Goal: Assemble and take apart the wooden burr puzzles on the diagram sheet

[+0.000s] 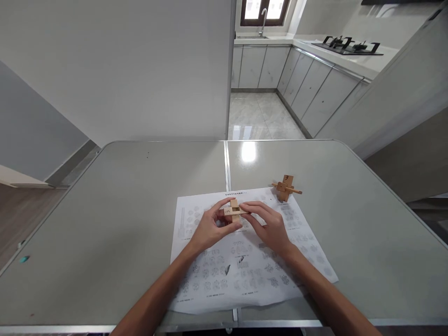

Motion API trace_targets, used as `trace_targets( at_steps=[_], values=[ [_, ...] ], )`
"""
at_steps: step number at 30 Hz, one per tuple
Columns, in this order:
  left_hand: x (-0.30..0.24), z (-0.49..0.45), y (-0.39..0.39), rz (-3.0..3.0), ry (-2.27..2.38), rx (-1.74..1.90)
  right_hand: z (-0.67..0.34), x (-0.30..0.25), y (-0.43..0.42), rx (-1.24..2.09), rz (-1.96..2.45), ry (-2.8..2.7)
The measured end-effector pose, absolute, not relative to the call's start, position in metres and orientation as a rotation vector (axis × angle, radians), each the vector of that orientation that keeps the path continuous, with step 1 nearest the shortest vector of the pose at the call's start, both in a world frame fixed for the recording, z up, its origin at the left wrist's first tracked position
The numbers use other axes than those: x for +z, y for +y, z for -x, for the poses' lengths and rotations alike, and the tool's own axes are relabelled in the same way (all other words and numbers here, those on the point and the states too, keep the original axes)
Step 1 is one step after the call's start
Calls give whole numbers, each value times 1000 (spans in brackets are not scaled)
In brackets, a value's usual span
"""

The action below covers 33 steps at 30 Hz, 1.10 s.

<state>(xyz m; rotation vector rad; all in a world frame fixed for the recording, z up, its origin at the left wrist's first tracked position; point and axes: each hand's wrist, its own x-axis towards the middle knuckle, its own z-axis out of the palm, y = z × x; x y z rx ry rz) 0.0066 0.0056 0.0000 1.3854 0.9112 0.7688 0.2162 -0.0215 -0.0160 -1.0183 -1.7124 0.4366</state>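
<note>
Above a printed sheet covered in small diagrams, my left hand grips a light wooden block puzzle between thumb and fingers. A dark mark, like a number, shows on one of its pieces. My right hand pinches the right end of a piece of the same puzzle. Some fingertips are hidden behind the wood. Beyond my right hand, a second wooden puzzle of crossed pieces rests at the sheet's top right corner, with a mark on its upright piece.
The sheet lies across the seam of a grey folding table with a metal rim. A small teal bit is near the left edge. Behind the table are a white wall panel and a kitchen with a gas hob.
</note>
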Motion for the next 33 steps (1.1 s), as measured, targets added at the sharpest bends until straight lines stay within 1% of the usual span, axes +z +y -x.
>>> trace_targets(
  at_steps=[18,29,33],
  values=[
    [-1,-4,7,-1406,906,756,-215,-23,-27,377,1022,-1742],
    [-6,-2,8,-1419,899,770,-212,-15,-27,477,1060,-1695],
    [-3,-3,7,-1431,898,770,-214,-12,-26,567,1070,-1668]
  ],
)
